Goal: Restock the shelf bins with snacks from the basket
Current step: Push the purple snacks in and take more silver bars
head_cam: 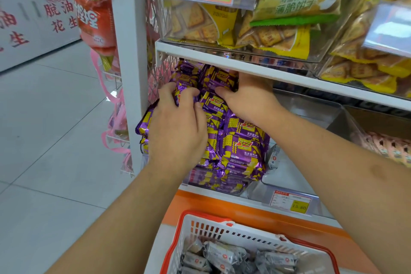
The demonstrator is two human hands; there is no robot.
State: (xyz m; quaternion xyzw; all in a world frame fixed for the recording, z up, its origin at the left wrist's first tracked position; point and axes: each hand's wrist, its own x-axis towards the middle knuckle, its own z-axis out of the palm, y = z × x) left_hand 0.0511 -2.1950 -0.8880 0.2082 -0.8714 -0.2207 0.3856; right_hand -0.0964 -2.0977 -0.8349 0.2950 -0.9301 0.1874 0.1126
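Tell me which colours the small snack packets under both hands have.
In the head view, the shiny foil snack packets are purple with yellow patterns and a red logo.

head camera, looking forward and down, close over shelf bin (222, 181), basket (222, 228) below

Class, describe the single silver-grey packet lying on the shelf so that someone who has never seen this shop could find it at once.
Start at the white shelf board under the clear bins of yellow cracker packs. Below it, both hands press on a heap of purple snack packets. The silver-grey packet lies alone just right of that heap, against its edge, the only pale wrapper beside the purple ones.
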